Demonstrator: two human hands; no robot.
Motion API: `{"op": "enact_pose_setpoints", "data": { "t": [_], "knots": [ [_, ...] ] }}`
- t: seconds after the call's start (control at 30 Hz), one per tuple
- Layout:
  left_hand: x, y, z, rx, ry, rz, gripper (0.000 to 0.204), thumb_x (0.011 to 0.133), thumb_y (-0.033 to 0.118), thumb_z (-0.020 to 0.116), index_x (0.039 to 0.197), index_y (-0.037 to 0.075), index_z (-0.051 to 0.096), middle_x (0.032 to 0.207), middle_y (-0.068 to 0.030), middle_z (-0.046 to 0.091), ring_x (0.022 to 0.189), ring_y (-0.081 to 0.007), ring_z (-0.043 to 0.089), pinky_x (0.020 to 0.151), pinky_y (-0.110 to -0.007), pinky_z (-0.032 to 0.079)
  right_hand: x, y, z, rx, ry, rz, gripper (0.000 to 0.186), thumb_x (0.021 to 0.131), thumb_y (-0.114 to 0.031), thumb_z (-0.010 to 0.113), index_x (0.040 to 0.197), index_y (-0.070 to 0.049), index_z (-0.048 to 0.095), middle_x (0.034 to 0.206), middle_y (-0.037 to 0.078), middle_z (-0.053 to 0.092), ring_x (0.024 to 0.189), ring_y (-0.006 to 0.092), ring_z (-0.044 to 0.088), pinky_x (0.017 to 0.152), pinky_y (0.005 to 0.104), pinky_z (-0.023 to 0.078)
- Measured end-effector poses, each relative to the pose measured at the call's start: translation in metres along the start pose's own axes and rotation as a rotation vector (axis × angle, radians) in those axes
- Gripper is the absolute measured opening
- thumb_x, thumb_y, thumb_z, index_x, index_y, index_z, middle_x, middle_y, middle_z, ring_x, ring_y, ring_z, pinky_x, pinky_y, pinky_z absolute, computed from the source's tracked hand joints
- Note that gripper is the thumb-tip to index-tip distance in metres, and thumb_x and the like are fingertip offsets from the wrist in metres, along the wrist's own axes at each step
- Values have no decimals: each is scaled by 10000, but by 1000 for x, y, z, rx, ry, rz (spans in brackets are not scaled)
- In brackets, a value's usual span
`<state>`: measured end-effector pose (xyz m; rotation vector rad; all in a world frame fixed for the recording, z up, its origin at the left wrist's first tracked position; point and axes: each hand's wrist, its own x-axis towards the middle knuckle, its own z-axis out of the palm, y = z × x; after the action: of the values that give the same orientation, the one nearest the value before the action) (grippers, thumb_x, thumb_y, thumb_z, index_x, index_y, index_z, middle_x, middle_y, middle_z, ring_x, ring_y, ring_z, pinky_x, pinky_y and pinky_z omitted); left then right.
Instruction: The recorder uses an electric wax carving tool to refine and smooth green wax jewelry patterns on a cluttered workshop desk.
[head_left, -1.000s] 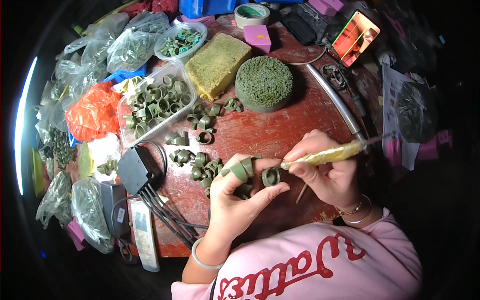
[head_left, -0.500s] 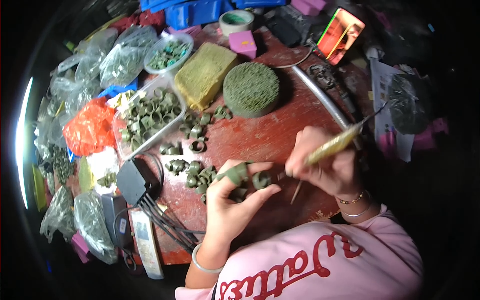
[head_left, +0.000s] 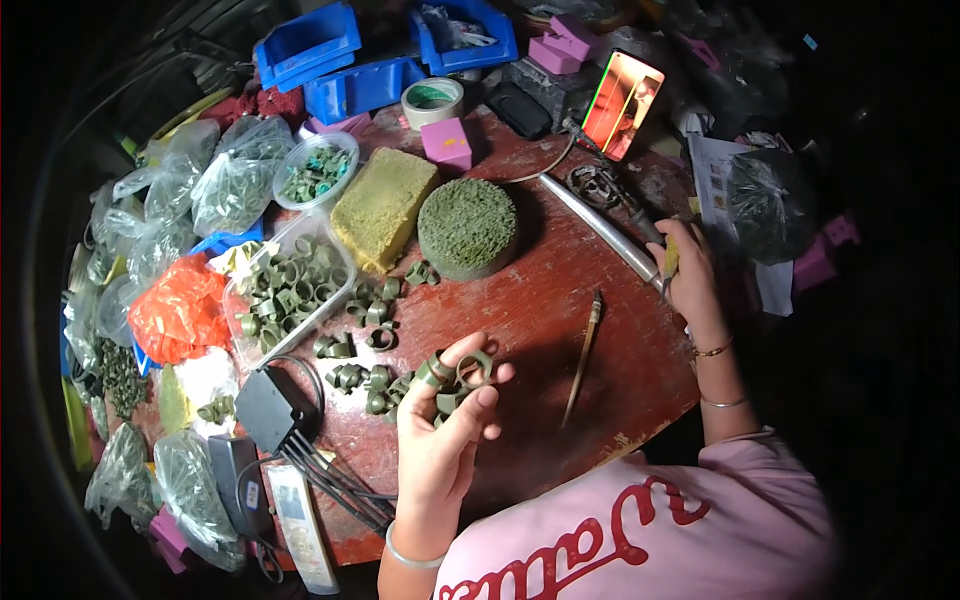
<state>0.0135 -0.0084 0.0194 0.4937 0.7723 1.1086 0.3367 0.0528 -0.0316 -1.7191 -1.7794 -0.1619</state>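
My left hand (head_left: 440, 445) is closed on a dark green ring (head_left: 474, 369), pinched between thumb and fingers. A second green band (head_left: 433, 368) sits around its index finger, and another green piece is partly hidden behind the thumb. Farther right, my right hand (head_left: 690, 275) grips a thin tool with a yellow handle (head_left: 671, 258); its tip is hard to make out. Close by that hand lies a tapered silver rod (head_left: 605, 230). A slim brush (head_left: 582, 358) rests on the red table (head_left: 540, 450) between my hands.
Several loose green rings (head_left: 381, 336) lie beside a clear tub (head_left: 336, 290) full of them. Behind are a yellow sponge block (head_left: 385, 205), a round green pad (head_left: 467, 225) and a lit phone (head_left: 622, 105). A black box with cables (head_left: 275, 408) sits at left.
My right hand has moved away from the left, right and farther back toward the rod, still with the yellow-handled tool. My left hand has shifted slightly, keeping the ring. The view has tilted.
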Motion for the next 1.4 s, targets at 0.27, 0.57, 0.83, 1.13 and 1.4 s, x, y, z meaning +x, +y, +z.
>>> {"op": "enact_pose_setpoints", "data": {
  "t": [0.27,0.57,0.83,1.13,1.4],
  "knots": [
    [5,-4,-9,-76,-41,35,412,840,-36,619,1237,-5,518,985,-76,600,949,-178,628,533,-175,498,-14,-95,-24,253,150,-33,277,843,-44,648,1093,15,544,914,147,583,825,215,574,756,286,449],
    [4,-1,-9,-44,85,104,388,817,-13,663,1189,2,554,920,-33,596,708,-62,561,464,-168,417,-27,-127,-19,398,-77,-321,303,746,-172,772,948,-10,614,760,94,611,589,222,533,523,308,440],
    [6,0,-12,-80,58,63,398,840,15,641,1224,-3,537,893,-4,589,646,-31,508,455,-165,380,-27,-125,-20,389,-80,-345,341,708,-154,797,963,-16,619,760,84,612,600,215,545,536,306,462],
    [6,0,-12,-94,76,45,400,841,14,639,1227,1,536,895,-44,607,653,-40,528,463,-164,392,-29,-125,-18,367,-84,-361,351,680,-142,814,955,-25,630,745,80,602,615,214,565,551,304,487],
    [6,0,-13,-105,55,29,404,841,25,642,1229,-4,536,894,-59,609,662,-49,540,466,-167,400,-30,-124,-16,343,-70,-371,355,679,-149,818,949,-21,626,746,78,595,610,204,561,532,295,482]
  ]
}}
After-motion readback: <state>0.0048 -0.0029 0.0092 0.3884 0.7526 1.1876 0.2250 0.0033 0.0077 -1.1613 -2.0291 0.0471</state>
